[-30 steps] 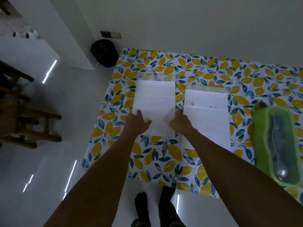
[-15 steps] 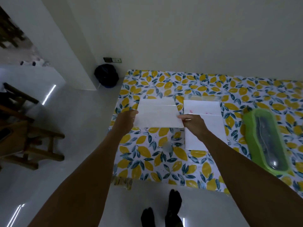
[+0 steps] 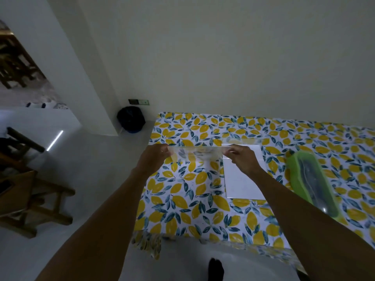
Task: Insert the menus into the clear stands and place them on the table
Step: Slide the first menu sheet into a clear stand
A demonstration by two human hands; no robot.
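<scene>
Gripping the clear stand at both ends above the counter, left hand and right hand should keep it level, paper lying at four o'clock.

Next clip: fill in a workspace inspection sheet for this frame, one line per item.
Surface: table under a lemon-print cloth.
Job's things: clear stand lifted off the table, held at both ends; white sheet lying flat to its right.
Clutter: green tub with a clear lid, at right.
Grip: left hand and right hand pinch the stand.
Cables: nothing seen.
Surroundings: wall, dark bag on the floor, wooden chair at left.
</scene>
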